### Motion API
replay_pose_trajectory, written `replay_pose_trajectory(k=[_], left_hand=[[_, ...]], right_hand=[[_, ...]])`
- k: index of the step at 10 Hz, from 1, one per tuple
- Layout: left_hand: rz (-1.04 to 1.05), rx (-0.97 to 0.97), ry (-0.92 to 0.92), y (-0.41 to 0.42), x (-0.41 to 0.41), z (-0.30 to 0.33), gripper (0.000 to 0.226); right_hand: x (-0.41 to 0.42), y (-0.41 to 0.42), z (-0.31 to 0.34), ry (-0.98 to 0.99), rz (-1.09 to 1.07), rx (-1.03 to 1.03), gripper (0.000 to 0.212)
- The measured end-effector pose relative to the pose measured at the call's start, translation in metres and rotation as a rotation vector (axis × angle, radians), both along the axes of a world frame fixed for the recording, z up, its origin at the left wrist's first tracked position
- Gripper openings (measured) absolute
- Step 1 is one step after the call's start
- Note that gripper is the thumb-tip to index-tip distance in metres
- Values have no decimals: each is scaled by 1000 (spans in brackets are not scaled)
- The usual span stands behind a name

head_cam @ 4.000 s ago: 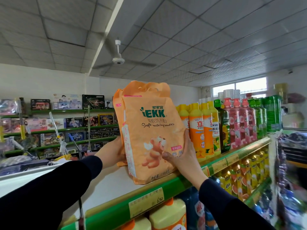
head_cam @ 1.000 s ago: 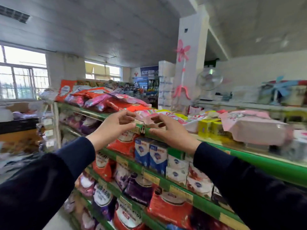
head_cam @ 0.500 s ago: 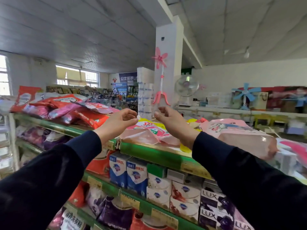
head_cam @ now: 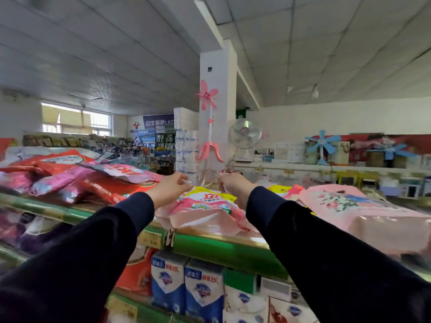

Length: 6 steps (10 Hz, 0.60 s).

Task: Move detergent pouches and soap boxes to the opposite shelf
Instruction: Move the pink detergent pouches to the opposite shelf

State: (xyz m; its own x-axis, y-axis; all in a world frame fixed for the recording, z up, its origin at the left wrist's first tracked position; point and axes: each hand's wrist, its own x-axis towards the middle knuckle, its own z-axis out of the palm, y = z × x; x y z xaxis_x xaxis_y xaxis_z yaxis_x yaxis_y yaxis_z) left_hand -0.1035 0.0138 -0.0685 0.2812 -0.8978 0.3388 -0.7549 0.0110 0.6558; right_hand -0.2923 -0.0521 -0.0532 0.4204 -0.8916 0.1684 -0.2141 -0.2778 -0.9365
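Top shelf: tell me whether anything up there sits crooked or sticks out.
Yes. The pink and yellow pouch between the two hands lies flat, its near end hanging past the shelf edge. The red and pink bags on the left are heaped at angles, overlapping, not lined up.

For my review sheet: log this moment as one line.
phase: reaching | left hand: open | right hand: grip unclear | target: pink pouch on top shelf

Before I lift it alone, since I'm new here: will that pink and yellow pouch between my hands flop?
Probably. The pink and yellow pouch looks soft-sided and sags over the shelf edge, so expect bending. Its glossy film may be slippery. It seems full, so likely heavy.
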Motion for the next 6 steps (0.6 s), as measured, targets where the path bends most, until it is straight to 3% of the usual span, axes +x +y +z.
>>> replay_pose_trajectory(k=[1,3,6], left_hand=[[10,17,-4,-19,21,2,56],[18,125,-69,-49,55,0,57],[8,259,-58,-86,81,-4,67]], right_hand=[[17,-3,-4,-18,-24,26,39],[30,-40,-32,68,-102,128,53],[16,-62,-37,186,-219,114,52]])
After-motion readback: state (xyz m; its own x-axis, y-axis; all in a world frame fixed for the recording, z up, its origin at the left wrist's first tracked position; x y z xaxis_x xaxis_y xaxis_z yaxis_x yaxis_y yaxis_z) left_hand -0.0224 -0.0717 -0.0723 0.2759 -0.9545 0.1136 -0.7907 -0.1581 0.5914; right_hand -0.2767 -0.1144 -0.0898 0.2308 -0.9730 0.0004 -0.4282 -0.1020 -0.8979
